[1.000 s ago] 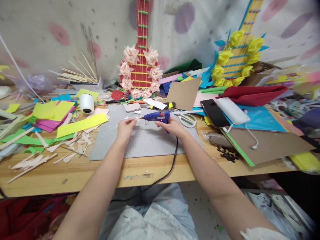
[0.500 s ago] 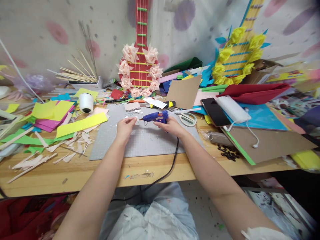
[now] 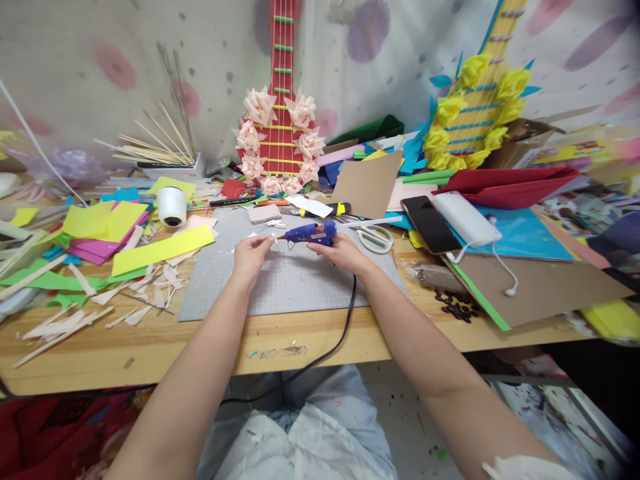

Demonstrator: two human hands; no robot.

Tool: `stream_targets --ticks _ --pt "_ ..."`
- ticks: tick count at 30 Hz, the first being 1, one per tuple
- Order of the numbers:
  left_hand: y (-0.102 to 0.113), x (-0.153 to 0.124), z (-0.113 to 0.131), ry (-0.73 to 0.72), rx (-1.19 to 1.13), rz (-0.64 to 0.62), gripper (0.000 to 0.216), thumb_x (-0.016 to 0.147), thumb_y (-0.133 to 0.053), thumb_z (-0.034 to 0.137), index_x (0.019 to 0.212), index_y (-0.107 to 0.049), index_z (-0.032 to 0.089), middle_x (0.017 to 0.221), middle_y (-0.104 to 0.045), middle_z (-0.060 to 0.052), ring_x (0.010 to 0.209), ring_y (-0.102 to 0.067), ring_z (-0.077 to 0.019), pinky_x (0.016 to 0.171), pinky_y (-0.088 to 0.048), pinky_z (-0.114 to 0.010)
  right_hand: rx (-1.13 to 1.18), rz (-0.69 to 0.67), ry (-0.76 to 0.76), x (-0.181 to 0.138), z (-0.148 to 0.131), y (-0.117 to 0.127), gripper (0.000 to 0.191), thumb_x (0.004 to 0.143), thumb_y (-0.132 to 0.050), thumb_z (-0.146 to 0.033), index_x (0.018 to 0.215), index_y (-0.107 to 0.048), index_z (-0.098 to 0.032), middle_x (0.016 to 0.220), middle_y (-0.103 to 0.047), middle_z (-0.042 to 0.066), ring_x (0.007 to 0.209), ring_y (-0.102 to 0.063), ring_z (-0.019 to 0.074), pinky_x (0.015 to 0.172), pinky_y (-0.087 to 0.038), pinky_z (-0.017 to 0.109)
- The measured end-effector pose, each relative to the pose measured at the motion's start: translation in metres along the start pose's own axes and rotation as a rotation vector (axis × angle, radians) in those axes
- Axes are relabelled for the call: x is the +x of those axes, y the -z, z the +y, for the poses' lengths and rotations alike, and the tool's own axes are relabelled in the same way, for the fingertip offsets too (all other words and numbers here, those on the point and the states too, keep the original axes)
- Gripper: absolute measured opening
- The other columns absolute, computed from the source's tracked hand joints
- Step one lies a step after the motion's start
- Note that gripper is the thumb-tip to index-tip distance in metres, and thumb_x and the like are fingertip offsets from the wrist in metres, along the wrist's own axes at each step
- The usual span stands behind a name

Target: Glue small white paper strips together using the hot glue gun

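Note:
My right hand [image 3: 339, 253] grips a blue glue gun [image 3: 310, 233] over the grey cutting mat [image 3: 285, 280]; its nozzle points left toward my left hand. A black cord [image 3: 345, 327] runs from the gun off the table's front edge. My left hand [image 3: 251, 255] is closed in a pinch on a small pale paper piece [image 3: 263, 235], held just left of the nozzle tip. What exactly the piece is I cannot make out.
White scissors [image 3: 375, 238], a phone [image 3: 430, 225] and a white power bank [image 3: 465, 217] lie right of the mat. Yellow paper strips [image 3: 163, 249], a white tape roll [image 3: 173, 205] and pale offcuts [image 3: 100, 307] lie left. Two paper guitars [image 3: 277, 140] lean on the back wall.
The view shifted slightly between the oldest frame and now; the glue gun and both hands stay almost in place over the mat.

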State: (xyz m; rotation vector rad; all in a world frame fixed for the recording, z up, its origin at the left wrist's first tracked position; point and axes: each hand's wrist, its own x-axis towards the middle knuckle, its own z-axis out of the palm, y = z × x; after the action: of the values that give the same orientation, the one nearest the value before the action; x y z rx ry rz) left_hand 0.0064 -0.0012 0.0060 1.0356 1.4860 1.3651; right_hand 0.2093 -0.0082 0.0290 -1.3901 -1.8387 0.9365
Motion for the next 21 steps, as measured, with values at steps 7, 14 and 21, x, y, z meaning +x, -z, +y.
stream_targets --ticks 7,14,21 --pt "0.0007 0.0006 -0.0012 -0.010 0.007 -0.031 0.032 0.052 -0.070 0.041 0.068 -0.069 0.014 0.060 -0.061 -0.002 0.058 -0.049 -0.0105 0.061 -0.037 -0.024 0.028 0.005 0.002 -0.0003 -0.0012 -0.0004 0.039 0.068 -0.057 -0.053 0.082 -0.063 -0.016 0.066 -0.060 0.002 0.066 -0.055 0.0145 0.065 -0.045 0.028" --pt "-0.0004 -0.0017 0.0010 -0.005 0.027 -0.039 0.030 0.052 -0.070 0.040 0.068 -0.069 0.014 0.063 -0.062 -0.003 0.060 -0.049 -0.0111 0.060 -0.037 -0.023 0.045 0.009 -0.003 -0.0001 -0.0013 -0.0002 0.040 0.068 -0.056 -0.054 0.080 -0.063 -0.016 0.065 -0.060 0.002 0.066 -0.055 0.0148 0.064 -0.045 0.029" --pt "0.0003 -0.0027 0.0020 0.007 0.044 -0.052 0.029 0.052 -0.070 0.040 0.066 -0.069 0.015 0.062 -0.062 -0.002 0.058 -0.049 -0.0109 0.059 -0.036 -0.023 0.031 0.029 -0.001 0.0003 -0.0017 -0.0005 0.038 0.068 -0.055 -0.053 0.076 -0.061 -0.017 0.062 -0.059 0.002 0.062 -0.054 0.0143 0.060 -0.044 0.028"
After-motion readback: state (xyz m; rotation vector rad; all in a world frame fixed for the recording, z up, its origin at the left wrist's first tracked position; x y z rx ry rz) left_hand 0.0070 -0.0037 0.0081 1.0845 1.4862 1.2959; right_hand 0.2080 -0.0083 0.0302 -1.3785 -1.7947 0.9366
